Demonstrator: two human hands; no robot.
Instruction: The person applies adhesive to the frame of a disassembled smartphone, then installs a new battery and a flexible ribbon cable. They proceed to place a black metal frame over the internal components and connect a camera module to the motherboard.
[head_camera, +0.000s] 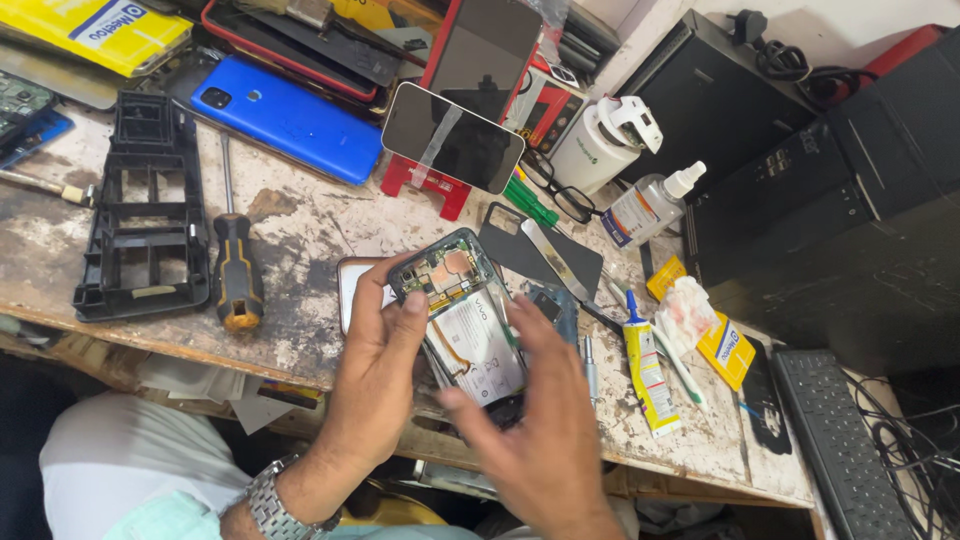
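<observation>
An opened phone (462, 318) with its back cover off shows a white battery and a circuit board. My left hand (375, 375) holds it by its left edge, thumb on the board side. My right hand (540, 420) is at the phone's lower right edge, fingers spread and touching it. The phone is held just above the worn wooden bench (300, 225). A metal watch sits on my left wrist.
A yellow-handled screwdriver (236, 275) and a black plastic frame (145, 215) lie at left. A blue phone (285, 118), a phone on a red stand (452, 137), a glue tube (648, 370), bottles (650, 205), tweezers and a keyboard (835, 440) surround the work spot.
</observation>
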